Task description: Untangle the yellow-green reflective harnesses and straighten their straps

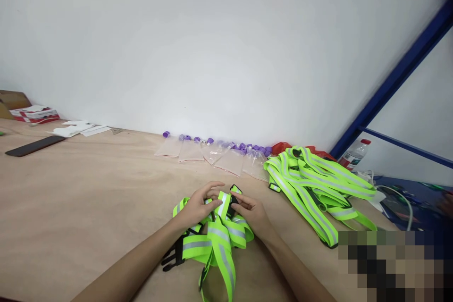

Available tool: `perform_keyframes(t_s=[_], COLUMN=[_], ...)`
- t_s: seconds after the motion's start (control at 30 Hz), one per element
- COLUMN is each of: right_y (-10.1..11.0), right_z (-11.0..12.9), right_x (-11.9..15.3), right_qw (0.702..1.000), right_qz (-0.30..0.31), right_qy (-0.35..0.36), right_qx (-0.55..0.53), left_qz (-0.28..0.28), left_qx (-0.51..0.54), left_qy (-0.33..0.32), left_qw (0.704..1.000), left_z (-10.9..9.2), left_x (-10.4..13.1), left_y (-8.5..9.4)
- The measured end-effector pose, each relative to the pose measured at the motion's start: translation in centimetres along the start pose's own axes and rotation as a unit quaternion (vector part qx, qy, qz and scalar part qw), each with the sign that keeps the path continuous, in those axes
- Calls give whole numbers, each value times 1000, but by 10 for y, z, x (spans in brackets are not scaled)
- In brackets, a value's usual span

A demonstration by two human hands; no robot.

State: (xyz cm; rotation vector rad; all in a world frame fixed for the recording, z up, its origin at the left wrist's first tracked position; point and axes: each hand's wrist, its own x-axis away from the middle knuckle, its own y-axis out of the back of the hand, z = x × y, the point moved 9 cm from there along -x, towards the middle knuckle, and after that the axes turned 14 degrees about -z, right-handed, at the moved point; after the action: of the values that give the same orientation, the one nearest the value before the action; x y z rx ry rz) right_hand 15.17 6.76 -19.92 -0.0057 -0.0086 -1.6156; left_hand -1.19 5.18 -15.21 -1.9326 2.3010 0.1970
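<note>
A neon-yellow reflective strap (221,240) with grey stripes lies bunched in front of me, partly looped on the table. My left hand (201,205) pinches a raised section of it between thumb and fingers. On the other side, my right hand (253,213) grips a black buckle (232,205) fixed to the same strap. Another black side-release buckle (173,255) hangs out at the lower left, its prongs free. Part of the strap is hidden behind my hands.
More reflective straps (311,179) lie heaped at the right. Clear plastic bags (230,160) and purple rolls (262,150) line the wall. A bottle (356,155) stands at the far right near a blue metal bar (399,66). A dark flat strip (35,145) and papers (79,128) lie left.
</note>
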Motion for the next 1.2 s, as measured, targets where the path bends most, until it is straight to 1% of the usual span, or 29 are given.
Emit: perform_keyframes(t_s=[0.17,0.23,0.33,0.4,0.5,0.57,0.67,0.73,0.77,0.83,0.93,1.03,1.2], right_y=[-8,-11,-18,-21,-21,-16,-9,-6,-5,-1,2,5,13], right_z=[7,9,12,15,21,30,50,59,60,62,62,62,61], right_x=[6,10,16,19,20,20,27,32,33,34,34,34,32], right_qw=[1000,1000,999,999,993,982,940,916,910,910,913,920,938], right_qz=[9,12,29,39,33,0,-61,-85,-95,-114,-137,-148,-163], right_qy=[18,20,18,35,96,162,285,330,336,330,316,297,253], right_qx=[-2,-2,4,17,59,98,176,214,222,224,220,208,170], left_qz=[-11,-11,6,18,26,33,47,48,43,17,-62,-143,-221], left_qx=[77,88,65,14,-66,-85,-85,-83,-81,-65,7,74,146], left_qy=[16,31,67,72,27,-13,-50,-58,-60,-59,-45,-27,-3], left_qw=[997,996,996,997,997,996,994,994,994,996,997,987,964], left_z=[4,7,10,7,-7,-17,-25,-26,-26,-27,-26,-19,-6], left_x=[-4,-6,-7,-5,-3,-1,2,4,4,3,-2,-6,-10], left_y=[4,5,1,-3,-7,-9,-11,-10,-8,-2,14,33,55])
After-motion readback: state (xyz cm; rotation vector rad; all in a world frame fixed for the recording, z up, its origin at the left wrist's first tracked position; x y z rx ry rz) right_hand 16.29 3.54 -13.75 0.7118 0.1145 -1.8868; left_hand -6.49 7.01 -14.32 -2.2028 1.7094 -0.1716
